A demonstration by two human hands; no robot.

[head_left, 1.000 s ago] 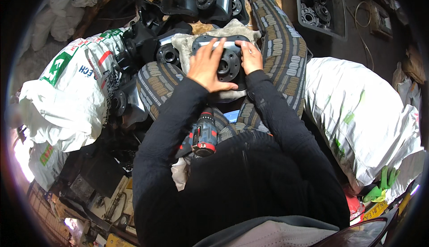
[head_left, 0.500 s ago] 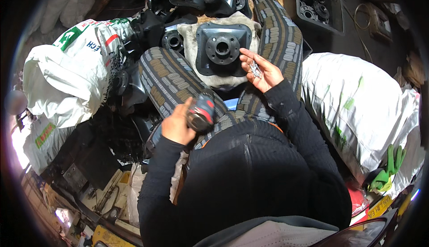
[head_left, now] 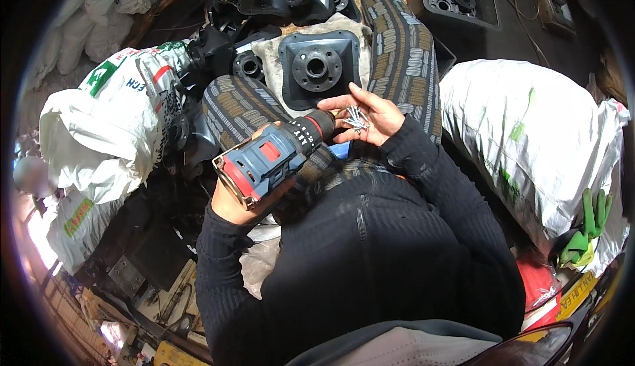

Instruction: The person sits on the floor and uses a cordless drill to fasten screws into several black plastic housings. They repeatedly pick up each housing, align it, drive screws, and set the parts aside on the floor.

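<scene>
Cordless drill [head_left: 270,157] over the lap, its nose pointing at a palm of loose screws [head_left: 356,120].

Closest to the seated person, the left hand [head_left: 239,202] is closed round the drill's body and grip, most of the grip hidden from me; the right hand [head_left: 378,118] lies palm up, cupped, thumb apart, the screws heaped in it and its fingertips right at the drill's nose, though I can't tell whether they touch. Just beyond the hands, a black square-based housing [head_left: 329,73] sits hub up on a pale cloth [head_left: 270,51] between the patterned trouser legs [head_left: 400,51]. Bulging white sacks [head_left: 522,144] flank the person. Farther off, more black housings [head_left: 263,0] are bunched together, and a dark crate [head_left: 497,16] holds round flanges [head_left: 442,0].
</scene>
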